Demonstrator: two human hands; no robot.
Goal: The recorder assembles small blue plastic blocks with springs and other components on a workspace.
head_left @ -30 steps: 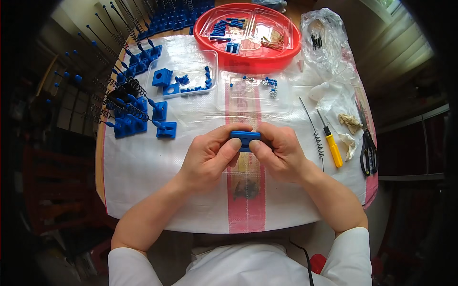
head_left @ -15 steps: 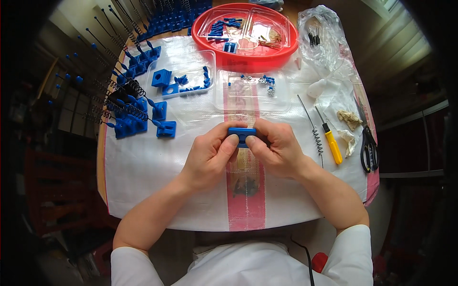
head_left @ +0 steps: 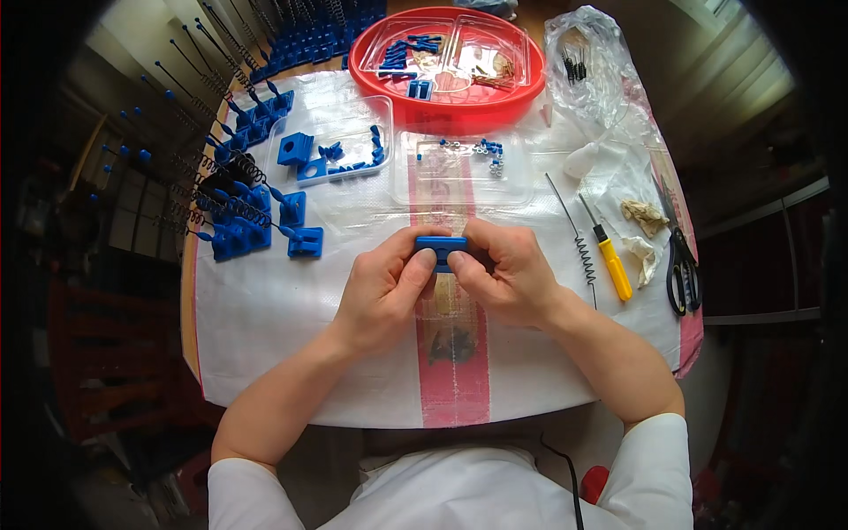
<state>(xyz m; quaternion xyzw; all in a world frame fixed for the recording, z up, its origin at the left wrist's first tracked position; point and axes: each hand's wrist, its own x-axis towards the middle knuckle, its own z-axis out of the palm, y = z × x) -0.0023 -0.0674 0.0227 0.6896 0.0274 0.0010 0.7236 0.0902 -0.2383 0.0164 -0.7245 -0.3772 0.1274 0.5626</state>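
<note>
Between my two hands, over the middle of the table, is a small blue plastic block [head_left: 442, 243]. My left hand [head_left: 389, 284] grips its left end, the thumb pressed on the near face. At the other end my right hand [head_left: 505, 276] pinches it the same way, fingers curled behind. Both thumb tips lie close together on the block, hiding part of its face. The block's underside and back are covered by my fingers.
Left stand blue bases with springs and rods [head_left: 238, 231]. Ahead are a clear box of blue parts [head_left: 281, 177], a clear lid with beads [head_left: 405, 187] and a red basin [head_left: 442, 115]. Right lie a coiled wire [head_left: 585, 256], yellow-handled screwdriver [head_left: 616, 272], scissors [head_left: 678, 278] and plastic bag [head_left: 609, 97].
The whole view has shifted slightly. Both hands keep their grip on the blue block, and its near face looks a little different in tilt.
</note>
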